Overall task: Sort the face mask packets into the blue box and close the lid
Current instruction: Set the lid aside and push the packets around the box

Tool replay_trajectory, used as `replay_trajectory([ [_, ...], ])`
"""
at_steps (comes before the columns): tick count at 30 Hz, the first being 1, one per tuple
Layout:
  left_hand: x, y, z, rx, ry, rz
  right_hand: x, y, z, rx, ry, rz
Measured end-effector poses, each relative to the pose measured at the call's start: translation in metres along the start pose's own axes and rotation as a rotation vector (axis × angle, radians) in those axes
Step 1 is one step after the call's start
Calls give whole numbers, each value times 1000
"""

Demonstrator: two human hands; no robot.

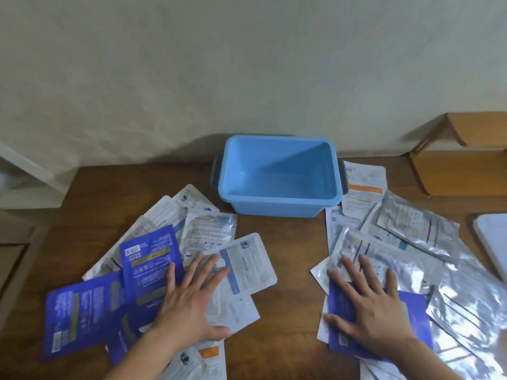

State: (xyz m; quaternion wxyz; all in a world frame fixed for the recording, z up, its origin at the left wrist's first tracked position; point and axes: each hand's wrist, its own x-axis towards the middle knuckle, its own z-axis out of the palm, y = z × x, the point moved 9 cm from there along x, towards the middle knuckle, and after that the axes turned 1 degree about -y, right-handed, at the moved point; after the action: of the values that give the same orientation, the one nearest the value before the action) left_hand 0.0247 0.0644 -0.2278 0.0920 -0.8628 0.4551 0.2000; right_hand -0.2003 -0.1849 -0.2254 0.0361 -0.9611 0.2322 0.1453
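Two heaps of face mask packets (153, 272) flank my open blue box (278, 174) on the wooden surface (290, 242). My left hand (189, 303) and right hand (375, 316) press flat, fingers spread, one on each heap.

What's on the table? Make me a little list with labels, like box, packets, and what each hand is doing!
box: blue box, open, nothing inside, at the back of the wooden table
lid: not on the box
left pile: purple and white packets spread left of the box
right pile: silver, white and purple packets spread right of the box
left hand: left hand flat, fingers spread, pressing on the left pile
right hand: right hand flat, fingers spread, on a purple packet
packets in box: none yet
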Motion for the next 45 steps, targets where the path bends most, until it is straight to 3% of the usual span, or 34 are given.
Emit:
replay_trajectory([
  [3, -6, -21, -2, 25, -68, -79, 7, 25, -1, -29, -16, 68],
  [7, -3, -13, -19, 35, 66, -32, 15, 42, -7, -37, -17, 103],
  [10, -1, 36, -26, 65, 112, 158, 34, 38, -49, 191, 150, 135],
  [13, 7, 51, -7, 145, 42, 173, 70, 15, -115, 465, 358, 96],
  [18, 9, 24, 8, 140, 62, 62, 120, 2, -143, 670, 326, 144],
  [21, 0, 10, 1, 131, 152, -34, 105, 5, -134, 648, 382, 116],
  [25, -1, -9, 2, 71, 132, -158, 49, -3, -132, 562, 437, 51],
  [29, 3, -19, 0, 91, 190, -218, 7, -15, -119, 494, 384, 40],
  [32, 3, -24, -16, 76, 278, -262, -14, -17, -116, 467, 437, 73],
  [35, 3, -10, -27, -108, 302, -258, -51, -12, -88, 493, 532, 223],
  [37, 0, 5, -34, -319, 370, -196, -70, -14, -50, 375, 449, 325],
  [40, -3, 26, -45, -720, 505, -120, -74, -14, 12, 238, 160, 361],
  [43, -9, 48, -72, -743, 746, -37, -72, -4, 26, 205, 69, 340],
  [45, -9, 51, -75, -809, 809, -60, -72, 4, 26, 174, 75, 303],
])
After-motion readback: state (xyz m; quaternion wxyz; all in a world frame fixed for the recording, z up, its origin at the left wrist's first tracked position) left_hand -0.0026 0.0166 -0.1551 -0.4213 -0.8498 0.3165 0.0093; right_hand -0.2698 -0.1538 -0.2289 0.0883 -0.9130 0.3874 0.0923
